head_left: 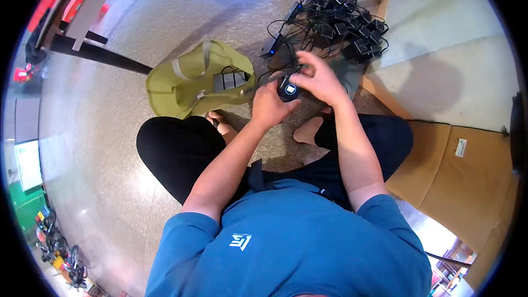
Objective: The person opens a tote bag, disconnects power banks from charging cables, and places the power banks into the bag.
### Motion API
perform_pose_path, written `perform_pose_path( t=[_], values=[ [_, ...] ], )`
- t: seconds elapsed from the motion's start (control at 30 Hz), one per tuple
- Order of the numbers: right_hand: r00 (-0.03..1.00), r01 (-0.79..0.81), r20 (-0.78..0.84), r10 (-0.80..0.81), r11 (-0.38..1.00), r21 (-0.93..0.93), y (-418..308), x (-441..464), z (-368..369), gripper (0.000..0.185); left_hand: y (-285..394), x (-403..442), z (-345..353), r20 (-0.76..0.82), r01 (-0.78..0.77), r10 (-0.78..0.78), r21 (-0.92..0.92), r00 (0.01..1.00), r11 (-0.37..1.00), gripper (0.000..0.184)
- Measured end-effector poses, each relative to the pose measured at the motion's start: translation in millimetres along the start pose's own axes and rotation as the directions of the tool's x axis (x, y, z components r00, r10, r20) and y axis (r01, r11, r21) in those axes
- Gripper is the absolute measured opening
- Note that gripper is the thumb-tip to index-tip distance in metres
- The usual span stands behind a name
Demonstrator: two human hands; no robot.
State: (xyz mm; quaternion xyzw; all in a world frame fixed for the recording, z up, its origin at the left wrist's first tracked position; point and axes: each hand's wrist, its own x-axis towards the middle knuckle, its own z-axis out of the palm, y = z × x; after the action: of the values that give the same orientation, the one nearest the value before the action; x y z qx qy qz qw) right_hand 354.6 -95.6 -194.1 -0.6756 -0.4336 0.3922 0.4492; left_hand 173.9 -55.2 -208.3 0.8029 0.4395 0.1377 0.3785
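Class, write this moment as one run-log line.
left hand: holding dark device, screen lit | right hand: at device | floor left: open green bag | floor ahead right: tangled black cables and units

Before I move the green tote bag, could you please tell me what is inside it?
Inside the green tote bag, a pale grey item with black, cable-like strands over it shows. I can't tell what it is; the bag's walls hide anything lower.

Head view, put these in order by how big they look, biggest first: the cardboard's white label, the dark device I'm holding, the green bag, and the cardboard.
1. Cardboard
2. Green bag
3. Dark device
4. White label

That's apparent size only.
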Motion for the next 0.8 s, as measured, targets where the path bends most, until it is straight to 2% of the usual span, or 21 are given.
perform_pose_path(
  t=[0.03,0.07,0.17,0.27,0.3,0.4,0.43,0.53,0.57,0.6,0.67,0.7,0.8],
  values=[
    [0.995,0.021,0.101,-0.019,1.000,-0.015,0,-3,5,0.066,-1,1,0,-0.138,-0.148,0.145,-0.006,0.980,0.989,0.089],
    [0.978,0.043,0.203,-0.037,0.999,-0.027,-1,-5,9,0.065,-1,1,1,-0.105,-0.082,0.079,-0.025,0.991,0.996,0.089],
    [0.951,-0.150,0.277,0.136,0.988,0.032,-21,-10,14,0.050,6,1,-10,-0.036,0.080,-0.082,-0.052,0.996,0.995,0.087],
    [0.995,0.021,0.098,-0.025,0.999,0.043,-8,-4,25,0.034,4,0,-12,-0.076,0.045,-0.047,-0.034,0.996,0.998,0.084],
    [0.999,0.038,-0.006,-0.038,0.972,0.230,-2,-1,31,0.038,6,-2,-12,-0.072,0.061,-0.067,-0.090,0.995,0.994,0.081],
    [0.994,-0.109,0.049,0.098,0.938,0.330,4,1,32,0.045,3,-2,-14,0.018,-0.039,0.042,-0.114,0.999,0.993,0.078],
    [0.986,-0.162,0.085,0.141,0.927,0.337,3,0,34,0.047,2,-2,-13,-0.003,-0.009,0.008,-0.121,1.000,0.993,0.075],
    [0.923,-0.375,0.196,0.332,0.658,0.653,-5,-1,33,0.044,-5,1,-23,0.020,-0.017,0.022,-0.219,1.000,0.976,0.075],
    [0.903,-0.420,0.261,0.341,0.572,0.704,-2,2,27,0.037,-6,2,-30,0.047,-0.005,0.015,-0.198,0.999,0.980,0.075],
    [0.916,-0.387,0.263,0.303,0.493,0.779,-4,5,21,0.028,-7,4,-38,0.076,0.007,0.007,-0.177,0.997,0.984,0.074],
    [0.980,-0.180,0.109,0.165,0.511,0.840,-7,2,14,0.017,-7,12,-60,0.091,0.004,0.005,-0.100,0.996,0.995,0.073],
    [0.986,-0.164,0.107,0.131,0.596,0.786,-7,4,4,0.014,-7,16,-73,0.080,-0.007,0.011,-0.045,0.997,0.999,0.073],
    [0.983,-0.097,0.179,-0.049,0.685,0.722,-29,3,-18,0.007,-22,38,-112,0.007,0.023,-0.024,0.138,1.000,0.990,0.072]
  ],
)
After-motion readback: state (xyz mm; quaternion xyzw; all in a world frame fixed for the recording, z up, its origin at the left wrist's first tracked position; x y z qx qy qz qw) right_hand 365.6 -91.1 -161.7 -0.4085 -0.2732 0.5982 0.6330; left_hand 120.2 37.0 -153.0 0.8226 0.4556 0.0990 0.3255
